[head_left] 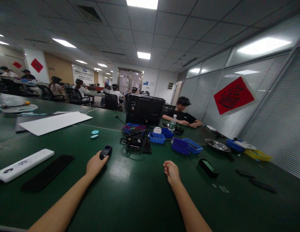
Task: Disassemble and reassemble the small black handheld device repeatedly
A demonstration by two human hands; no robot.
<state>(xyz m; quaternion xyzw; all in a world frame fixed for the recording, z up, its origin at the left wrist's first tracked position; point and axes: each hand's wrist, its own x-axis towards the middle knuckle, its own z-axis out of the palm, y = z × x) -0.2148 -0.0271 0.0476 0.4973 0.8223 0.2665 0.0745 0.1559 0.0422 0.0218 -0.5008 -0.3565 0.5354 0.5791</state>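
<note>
My left hand (95, 163) is wrapped round a small black handheld device with a little screen (105, 152), low over the green table or resting on it. Its exact kind I cannot make out. Two light-blue round pieces (94, 134) lie just beyond that hand. To its left are a long white case-like bar (25, 165) and a flat black strip (48, 172). My right hand (172, 171) is curled into a loose fist at the middle right, with nothing showing in it. Right of it sits a black box with a green top (208, 168).
A black monitor-like panel (145, 109) stands behind tangled cables and a black adapter (134, 141). Blue trays (157, 138), a baseball (157, 130) and a water bottle (172, 123) are nearby. A metal bowl (217, 145) and yellow tray (257, 155) lie right. A person (182, 114) sits across.
</note>
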